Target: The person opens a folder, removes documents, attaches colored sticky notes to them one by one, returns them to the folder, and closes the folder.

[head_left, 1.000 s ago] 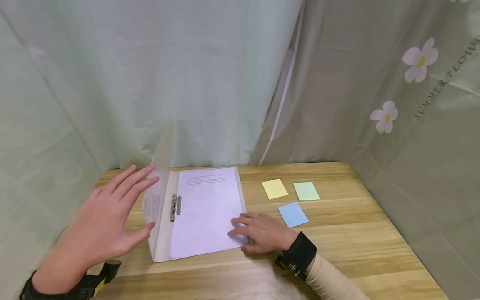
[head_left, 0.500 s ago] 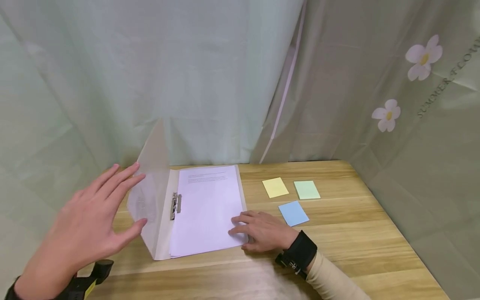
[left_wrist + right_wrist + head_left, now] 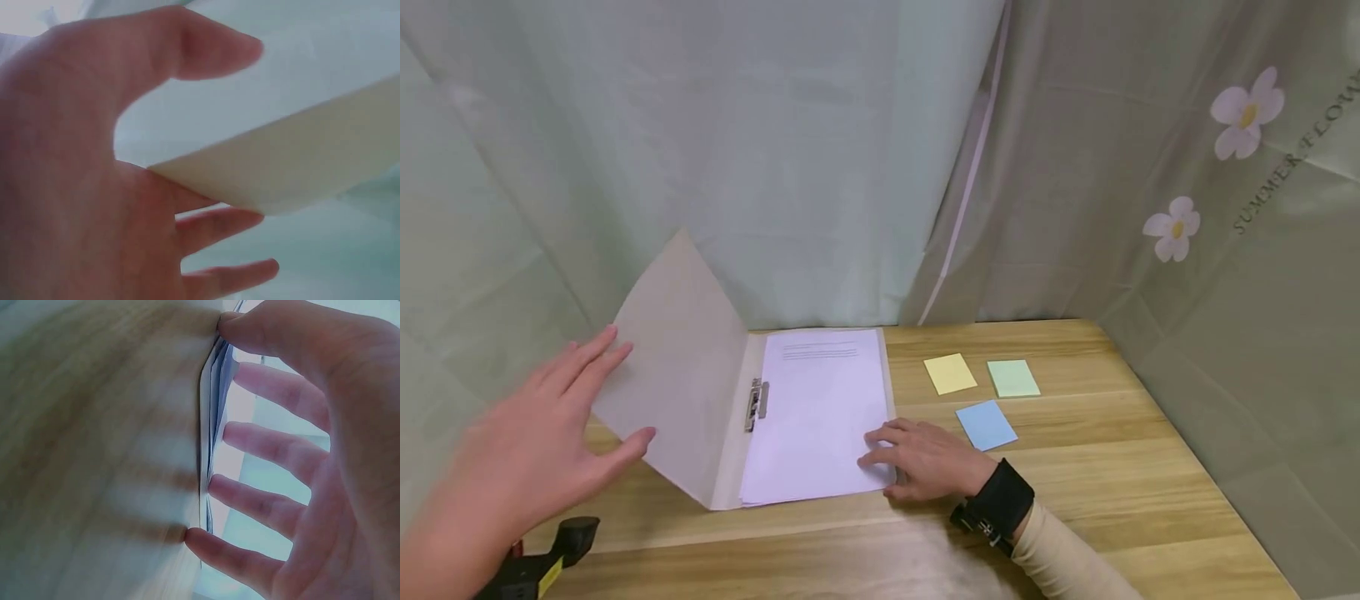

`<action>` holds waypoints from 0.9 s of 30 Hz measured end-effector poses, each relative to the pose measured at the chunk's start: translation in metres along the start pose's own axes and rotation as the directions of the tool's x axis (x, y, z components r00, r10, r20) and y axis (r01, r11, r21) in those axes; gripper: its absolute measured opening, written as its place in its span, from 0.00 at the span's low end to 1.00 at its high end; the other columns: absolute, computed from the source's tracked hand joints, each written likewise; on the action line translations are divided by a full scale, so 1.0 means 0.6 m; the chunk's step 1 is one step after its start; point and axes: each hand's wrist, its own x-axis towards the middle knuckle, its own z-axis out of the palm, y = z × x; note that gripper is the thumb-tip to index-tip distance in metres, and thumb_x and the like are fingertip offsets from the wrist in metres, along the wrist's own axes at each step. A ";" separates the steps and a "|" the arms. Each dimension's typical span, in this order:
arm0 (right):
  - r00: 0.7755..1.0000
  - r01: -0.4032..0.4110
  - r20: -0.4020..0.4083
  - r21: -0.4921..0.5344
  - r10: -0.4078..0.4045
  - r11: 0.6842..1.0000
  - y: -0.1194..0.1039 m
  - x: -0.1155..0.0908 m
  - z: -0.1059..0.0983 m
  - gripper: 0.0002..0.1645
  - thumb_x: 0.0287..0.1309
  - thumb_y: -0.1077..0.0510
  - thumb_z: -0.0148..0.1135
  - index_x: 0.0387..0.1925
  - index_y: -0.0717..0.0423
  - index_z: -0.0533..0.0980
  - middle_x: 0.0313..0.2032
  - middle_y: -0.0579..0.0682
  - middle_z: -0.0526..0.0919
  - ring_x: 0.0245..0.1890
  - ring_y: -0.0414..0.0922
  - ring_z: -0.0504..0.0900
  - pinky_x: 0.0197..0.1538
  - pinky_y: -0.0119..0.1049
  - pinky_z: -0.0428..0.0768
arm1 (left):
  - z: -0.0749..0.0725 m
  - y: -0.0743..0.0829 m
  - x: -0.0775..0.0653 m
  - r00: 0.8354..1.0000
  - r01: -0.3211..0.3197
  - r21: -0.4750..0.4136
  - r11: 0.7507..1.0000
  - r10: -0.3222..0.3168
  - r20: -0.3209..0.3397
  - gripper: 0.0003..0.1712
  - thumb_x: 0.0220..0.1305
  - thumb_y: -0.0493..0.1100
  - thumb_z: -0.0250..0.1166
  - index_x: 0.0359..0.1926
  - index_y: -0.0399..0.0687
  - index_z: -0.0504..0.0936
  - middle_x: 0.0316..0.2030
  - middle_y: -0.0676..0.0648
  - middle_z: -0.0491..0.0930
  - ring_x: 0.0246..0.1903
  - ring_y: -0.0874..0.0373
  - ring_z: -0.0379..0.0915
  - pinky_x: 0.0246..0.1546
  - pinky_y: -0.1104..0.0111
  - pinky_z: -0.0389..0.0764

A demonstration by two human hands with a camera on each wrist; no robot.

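A light-coloured file folder (image 3: 730,467) lies on the table with its cover (image 3: 673,367) raised and tilted to the left. Inside it, a stack of white paper (image 3: 816,417) with a few printed lines sits beside a metal clip (image 3: 757,404). My left hand (image 3: 535,442) is at the cover's outer edge with fingers spread. In the left wrist view the cover's edge (image 3: 275,156) meets the fingers, while the thumb stands apart. My right hand (image 3: 928,460) rests at the paper's lower right edge, its fingertips on the sheets (image 3: 215,425) and the thumb at the folder's edge.
Right of the folder lie a yellow sticky-note pad (image 3: 951,374), a green one (image 3: 1013,378) and a blue one (image 3: 987,426). The wooden table (image 3: 1097,467) is bounded behind by a grey-green curtain (image 3: 820,167) and at the right by a flowered one (image 3: 1247,333).
My left hand has moved left, and the folder's cover has swung further open with it, from nearly upright to leaning left. The right hand stays on the paper's edge.
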 end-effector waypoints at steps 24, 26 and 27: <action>1.000 -0.017 0.016 0.009 0.017 1.000 -0.003 0.001 0.000 0.28 0.74 0.42 0.72 0.72 0.38 0.82 0.75 0.49 0.82 0.76 0.54 0.80 0.78 0.46 0.80 | -0.004 -0.073 0.003 0.950 0.157 0.000 0.988 -0.151 0.273 0.58 0.72 0.65 0.71 0.83 0.29 0.60 0.84 0.18 0.49 0.64 0.08 0.68 0.49 0.25 0.76; 1.000 -0.018 0.015 0.010 0.017 1.000 -0.002 0.001 0.000 0.28 0.74 0.42 0.72 0.72 0.38 0.82 0.75 0.49 0.82 0.76 0.54 0.80 0.79 0.46 0.80 | -0.002 -0.072 0.005 0.947 0.163 0.006 0.987 -0.158 0.280 0.58 0.72 0.66 0.70 0.83 0.30 0.60 0.84 0.17 0.48 0.65 0.08 0.67 0.48 0.26 0.76; 1.000 -0.019 0.014 0.012 0.019 1.000 -0.002 0.001 0.000 0.28 0.74 0.43 0.73 0.71 0.38 0.82 0.75 0.49 0.82 0.76 0.54 0.80 0.79 0.46 0.80 | -0.001 -0.073 0.005 0.945 0.165 0.008 0.986 -0.161 0.286 0.58 0.72 0.66 0.70 0.83 0.30 0.60 0.83 0.16 0.48 0.65 0.08 0.66 0.49 0.25 0.76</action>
